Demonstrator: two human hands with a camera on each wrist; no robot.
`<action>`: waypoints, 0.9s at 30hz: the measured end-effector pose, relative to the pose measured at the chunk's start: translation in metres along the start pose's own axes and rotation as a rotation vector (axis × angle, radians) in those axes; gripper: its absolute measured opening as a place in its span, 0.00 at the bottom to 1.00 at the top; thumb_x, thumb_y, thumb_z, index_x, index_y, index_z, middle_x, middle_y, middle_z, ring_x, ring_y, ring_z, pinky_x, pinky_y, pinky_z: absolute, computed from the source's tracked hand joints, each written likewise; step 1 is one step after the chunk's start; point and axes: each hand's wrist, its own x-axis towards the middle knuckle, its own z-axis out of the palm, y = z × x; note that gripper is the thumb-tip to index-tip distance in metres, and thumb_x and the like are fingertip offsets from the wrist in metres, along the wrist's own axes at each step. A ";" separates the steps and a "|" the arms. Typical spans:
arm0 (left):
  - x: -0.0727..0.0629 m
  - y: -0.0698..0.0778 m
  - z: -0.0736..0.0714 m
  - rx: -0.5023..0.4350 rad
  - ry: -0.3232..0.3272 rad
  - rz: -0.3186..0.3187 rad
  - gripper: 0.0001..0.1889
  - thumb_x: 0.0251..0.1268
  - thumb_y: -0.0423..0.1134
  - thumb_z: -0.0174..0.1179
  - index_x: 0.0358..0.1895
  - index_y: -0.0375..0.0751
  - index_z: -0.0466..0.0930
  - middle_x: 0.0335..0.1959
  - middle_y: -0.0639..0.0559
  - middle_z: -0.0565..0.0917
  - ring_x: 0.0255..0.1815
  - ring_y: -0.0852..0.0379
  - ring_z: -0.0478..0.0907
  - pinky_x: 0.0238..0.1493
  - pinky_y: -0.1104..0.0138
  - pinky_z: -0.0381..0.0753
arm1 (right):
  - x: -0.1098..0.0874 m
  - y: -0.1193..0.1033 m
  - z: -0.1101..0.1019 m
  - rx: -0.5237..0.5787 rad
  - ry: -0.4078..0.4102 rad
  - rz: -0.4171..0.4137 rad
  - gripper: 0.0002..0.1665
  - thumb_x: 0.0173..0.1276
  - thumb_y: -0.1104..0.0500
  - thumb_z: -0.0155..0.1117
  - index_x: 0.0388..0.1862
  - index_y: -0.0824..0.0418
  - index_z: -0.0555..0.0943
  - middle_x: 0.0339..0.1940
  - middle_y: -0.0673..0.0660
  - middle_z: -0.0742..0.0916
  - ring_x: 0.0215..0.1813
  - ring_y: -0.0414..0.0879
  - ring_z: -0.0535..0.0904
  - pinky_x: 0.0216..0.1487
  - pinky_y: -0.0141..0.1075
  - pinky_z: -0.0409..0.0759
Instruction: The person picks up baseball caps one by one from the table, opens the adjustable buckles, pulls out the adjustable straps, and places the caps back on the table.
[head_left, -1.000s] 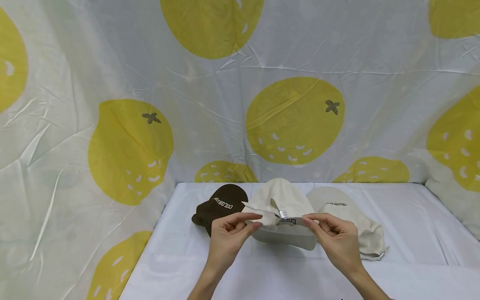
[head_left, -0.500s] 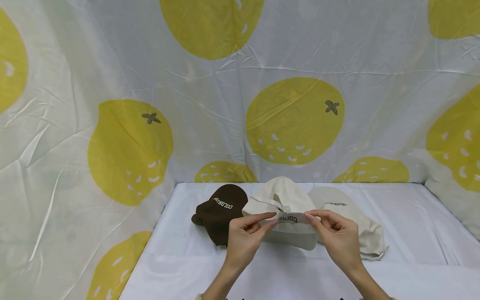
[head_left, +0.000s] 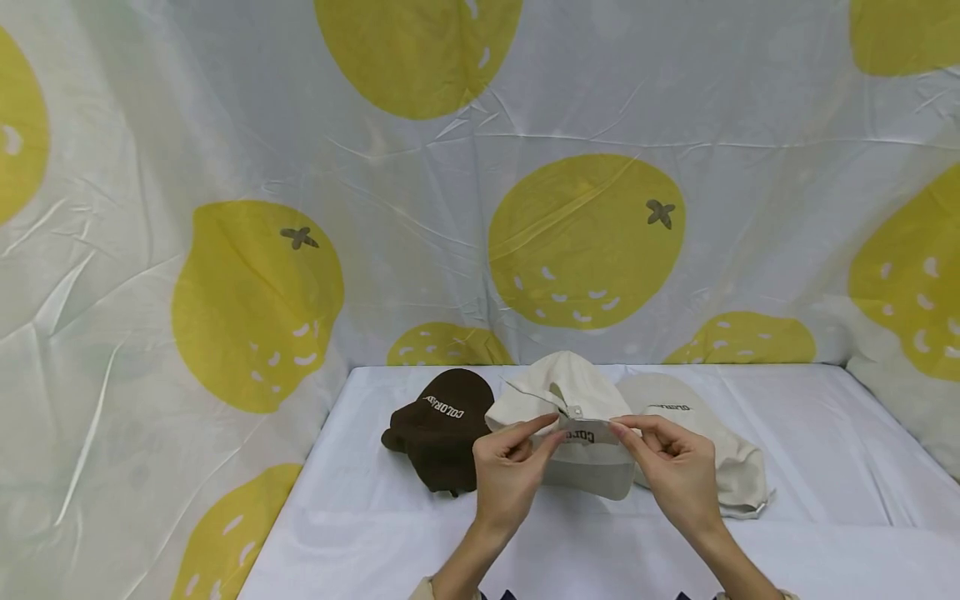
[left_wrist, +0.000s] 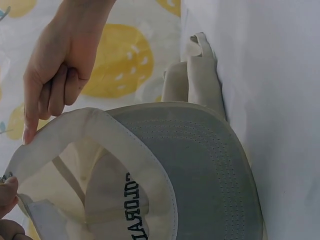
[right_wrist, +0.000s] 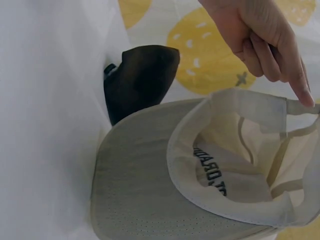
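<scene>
A cream baseball cap (head_left: 573,379) is held up in the middle, its back opening and metal buckle facing me and its brim down. My left hand (head_left: 508,479) pinches the back strap beside the buckle with thumb and forefinger. On the other side, my right hand (head_left: 678,471) pinches the rim of the cap's back edge. Inside the cap, dark lettering (left_wrist: 132,205) shows through in the left wrist view. The grey-green brim underside (right_wrist: 145,170) fills the lower part of the right wrist view.
To the left lies a dark brown cap (head_left: 442,429) with pale lettering. A second cream cap (head_left: 720,442) lies to the right, partly behind the held one. All are on a white cloth-covered table (head_left: 825,467), with a lemon-print curtain (head_left: 420,225) behind.
My left hand has moved right along the strap, from its outer end to beside the buckle. The strap's free end now lies up and left of the buckle. My right hand keeps its grip.
</scene>
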 end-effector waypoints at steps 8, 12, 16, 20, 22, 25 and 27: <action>0.002 -0.002 0.004 0.057 0.022 0.065 0.08 0.58 0.24 0.73 0.40 0.26 0.90 0.10 0.53 0.58 0.16 0.69 0.50 0.14 0.75 0.51 | 0.000 0.000 0.001 -0.001 0.004 0.000 0.07 0.63 0.74 0.73 0.39 0.66 0.90 0.09 0.52 0.61 0.16 0.48 0.49 0.14 0.38 0.50; 0.004 -0.005 0.004 0.062 0.009 0.086 0.05 0.60 0.24 0.72 0.40 0.28 0.91 0.10 0.52 0.69 0.17 0.73 0.52 0.15 0.76 0.53 | -0.001 -0.001 0.001 -0.005 -0.006 0.009 0.07 0.63 0.73 0.73 0.39 0.67 0.90 0.09 0.53 0.60 0.16 0.49 0.49 0.14 0.38 0.50; 0.004 -0.006 0.003 0.073 0.008 0.103 0.05 0.61 0.24 0.71 0.39 0.28 0.91 0.12 0.51 0.74 0.18 0.74 0.54 0.16 0.77 0.54 | -0.002 -0.001 0.001 0.002 -0.014 -0.018 0.08 0.62 0.74 0.73 0.39 0.66 0.90 0.09 0.52 0.60 0.15 0.48 0.49 0.13 0.35 0.51; 0.005 -0.006 0.003 0.085 0.018 0.126 0.06 0.60 0.23 0.71 0.40 0.29 0.91 0.13 0.51 0.77 0.19 0.74 0.55 0.16 0.78 0.56 | -0.003 0.002 0.003 0.012 -0.019 -0.161 0.14 0.57 0.80 0.73 0.38 0.66 0.90 0.09 0.49 0.59 0.14 0.43 0.48 0.13 0.30 0.54; 0.006 -0.006 0.003 0.086 0.019 0.138 0.06 0.61 0.22 0.70 0.40 0.29 0.91 0.13 0.51 0.77 0.18 0.73 0.56 0.16 0.78 0.56 | -0.002 0.004 0.004 0.007 -0.015 -0.261 0.17 0.53 0.83 0.73 0.37 0.67 0.90 0.09 0.47 0.59 0.14 0.39 0.47 0.14 0.26 0.55; 0.008 -0.005 0.003 0.084 0.020 0.152 0.05 0.62 0.23 0.70 0.40 0.29 0.91 0.13 0.50 0.75 0.18 0.72 0.56 0.16 0.77 0.55 | -0.001 0.008 0.006 -0.008 0.007 -0.397 0.20 0.47 0.85 0.74 0.36 0.68 0.90 0.10 0.46 0.58 0.16 0.34 0.47 0.16 0.21 0.54; 0.009 -0.004 0.003 0.085 0.018 0.159 0.05 0.62 0.23 0.70 0.40 0.28 0.91 0.13 0.50 0.75 0.18 0.71 0.56 0.16 0.77 0.55 | 0.000 0.008 0.006 -0.013 0.026 -0.466 0.19 0.45 0.84 0.74 0.35 0.70 0.90 0.10 0.45 0.58 0.17 0.33 0.47 0.17 0.20 0.52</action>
